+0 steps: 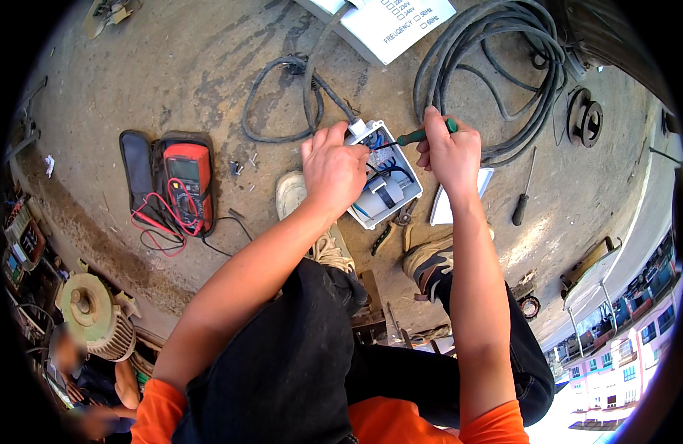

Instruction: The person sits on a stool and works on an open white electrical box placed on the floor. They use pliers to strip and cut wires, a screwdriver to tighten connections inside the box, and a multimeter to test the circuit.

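An open white electrical box [389,194] with blue wires and a pale capacitor inside lies on the concrete floor. My left hand [332,169] rests on the box's left side, its fingers pinching the wires at the top. A green-handled screwdriver [419,135] is gripped in my right hand [449,152], and its tip points into the upper part of the box. Black cable [282,96] runs from the box's top corner.
A red multimeter [187,181] with red leads lies in its open black case at left. Pliers [389,231] sit below the box, a white lid [445,207] beside it, a black screwdriver [523,194] at right. Coiled black cable [504,52] lies behind. Another person sits at lower left.
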### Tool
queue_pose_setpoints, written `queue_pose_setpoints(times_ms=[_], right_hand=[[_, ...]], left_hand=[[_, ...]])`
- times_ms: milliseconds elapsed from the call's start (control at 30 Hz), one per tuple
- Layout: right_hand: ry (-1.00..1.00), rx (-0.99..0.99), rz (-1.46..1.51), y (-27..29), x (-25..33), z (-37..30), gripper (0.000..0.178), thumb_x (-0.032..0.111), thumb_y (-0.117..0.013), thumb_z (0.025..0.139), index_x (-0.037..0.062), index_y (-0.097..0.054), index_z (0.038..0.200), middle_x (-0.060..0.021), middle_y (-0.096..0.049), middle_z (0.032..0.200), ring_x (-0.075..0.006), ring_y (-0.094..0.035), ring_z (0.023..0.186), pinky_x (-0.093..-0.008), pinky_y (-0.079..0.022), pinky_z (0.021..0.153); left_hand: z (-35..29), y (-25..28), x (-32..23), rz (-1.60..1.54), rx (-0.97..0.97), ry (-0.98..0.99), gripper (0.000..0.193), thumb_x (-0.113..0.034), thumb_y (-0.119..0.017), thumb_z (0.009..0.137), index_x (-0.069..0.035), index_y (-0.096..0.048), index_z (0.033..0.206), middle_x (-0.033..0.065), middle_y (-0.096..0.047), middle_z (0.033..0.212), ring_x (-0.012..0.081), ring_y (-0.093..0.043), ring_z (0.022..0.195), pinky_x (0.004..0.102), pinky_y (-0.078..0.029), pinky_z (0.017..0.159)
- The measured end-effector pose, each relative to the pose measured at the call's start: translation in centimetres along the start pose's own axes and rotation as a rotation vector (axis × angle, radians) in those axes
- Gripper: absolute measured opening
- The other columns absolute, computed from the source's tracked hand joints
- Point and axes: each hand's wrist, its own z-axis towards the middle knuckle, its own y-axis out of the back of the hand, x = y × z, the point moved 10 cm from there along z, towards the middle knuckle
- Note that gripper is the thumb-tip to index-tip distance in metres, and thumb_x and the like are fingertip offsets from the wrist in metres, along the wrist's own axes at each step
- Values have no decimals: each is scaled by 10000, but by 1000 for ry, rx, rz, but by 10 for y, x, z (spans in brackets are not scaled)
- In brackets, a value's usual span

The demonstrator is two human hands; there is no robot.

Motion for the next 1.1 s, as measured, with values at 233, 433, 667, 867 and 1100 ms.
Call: queue_pose_setpoints(times_ms=[233, 433, 667, 867, 1100], right_hand=[[7, -17, -76, -2, 11, 2, 438, 293, -629, 957, -48, -634, 682, -103, -621, 547, -175, -635, 453, -315, -506, 470], [105, -81, -108, 0, 13, -16, 415, 304, -645, 963, -34, -658, 722, -107, -610, 529, -180, -631, 457, -334, -506, 511], [221, -249, -8, 28, 13, -34, 366, 268, -674, 965, -32, -689, 754, -70, -617, 540, -106, -562, 487, -280, -460, 504], [396, -178, -104, 29, 10, -61, 258, 201, -734, 940, -4, -691, 790, -53, -605, 579, -95, -535, 529, -280, -441, 506], [469, -200, -186, 26, 15, -76, 178, 150, -750, 910, 0, -692, 833, -96, -647, 628, -141, -596, 551, -291, -495, 555]], left_hand=[[-1, 0, -1, -3, 10, -10, 146, -205, -760, 826, -141, -825, 940, 149, -624, 1301, 316, -542, 1213, 443, -345, 1032], [-8, 8, -5, -9, -67, -191, 173, -208, -744, 826, -96, -812, 940, 192, -629, 1299, 348, -562, 1167, 455, -367, 1009], [-4, 1, -5, 40, -49, -112, 171, -213, -743, 828, -125, -812, 958, 194, -637, 1284, 337, -569, 1159, 457, -369, 1003], [-4, 3, -11, 73, -51, -201, 139, -215, -740, 831, -141, -806, 929, 178, -646, 1256, 321, -576, 1142, 457, -375, 993], [-5, 5, -9, 35, -82, -191, 127, -218, -731, 821, -133, -792, 893, 157, -649, 1267, 299, -582, 1127, 452, -381, 996]])
